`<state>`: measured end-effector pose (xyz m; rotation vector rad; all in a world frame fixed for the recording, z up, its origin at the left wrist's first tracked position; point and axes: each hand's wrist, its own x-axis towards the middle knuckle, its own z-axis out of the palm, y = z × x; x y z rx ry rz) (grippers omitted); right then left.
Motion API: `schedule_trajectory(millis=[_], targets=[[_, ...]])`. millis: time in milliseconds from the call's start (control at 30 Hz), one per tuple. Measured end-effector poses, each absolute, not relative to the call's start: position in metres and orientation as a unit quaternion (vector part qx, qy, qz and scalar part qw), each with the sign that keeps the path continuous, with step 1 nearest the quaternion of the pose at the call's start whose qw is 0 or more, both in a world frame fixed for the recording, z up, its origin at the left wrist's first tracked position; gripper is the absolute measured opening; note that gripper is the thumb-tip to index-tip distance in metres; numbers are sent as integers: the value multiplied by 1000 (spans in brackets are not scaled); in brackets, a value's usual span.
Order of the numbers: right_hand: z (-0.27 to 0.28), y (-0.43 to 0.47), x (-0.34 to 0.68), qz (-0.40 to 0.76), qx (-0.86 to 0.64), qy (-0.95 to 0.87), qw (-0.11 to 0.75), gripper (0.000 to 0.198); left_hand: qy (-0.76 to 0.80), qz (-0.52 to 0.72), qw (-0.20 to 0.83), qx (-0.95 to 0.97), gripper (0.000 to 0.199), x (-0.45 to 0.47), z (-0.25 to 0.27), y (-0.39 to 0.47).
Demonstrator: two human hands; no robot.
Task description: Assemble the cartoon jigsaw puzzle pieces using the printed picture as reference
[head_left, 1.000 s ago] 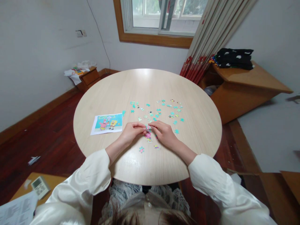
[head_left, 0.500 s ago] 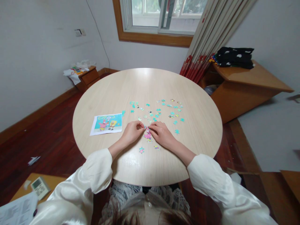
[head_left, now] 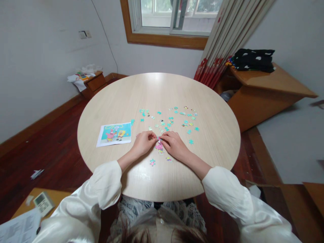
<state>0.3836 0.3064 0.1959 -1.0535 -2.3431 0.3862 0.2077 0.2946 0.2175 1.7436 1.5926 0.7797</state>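
Left hand [head_left: 143,143] and right hand [head_left: 175,143] should steady the pink-and-yellow jigsaw cluster [head_left: 159,147] flat; whether either grip is closed, we cannot tell.

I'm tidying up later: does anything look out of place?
Yes: a white scrap, perhaps paper, lies on the dark red floor left of the round table, as if dropped. The puzzle pieces are too small to check for damage.

Pale walls [head_left: 45,50], reddish wooden floor [head_left: 50,141], daylit window [head_left: 158,17] beside a curtain [head_left: 227,40]
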Motion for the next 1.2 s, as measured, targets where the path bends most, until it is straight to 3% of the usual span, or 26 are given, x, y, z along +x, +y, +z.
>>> schedule_trajectory(millis=[600, 933, 1200], targets=[[196, 302, 383, 52, -370, -892, 255, 17, 638, 192, 253, 701, 9, 214, 232, 293], [211, 295, 375, -46, -374, -918, 128, 17, 616, 34, 191, 763, 21, 218, 252, 298], [217, 291, 372, -63, -379, -919, 89, 21, 580, -47, 180, 793, 23, 219, 267, 302]])
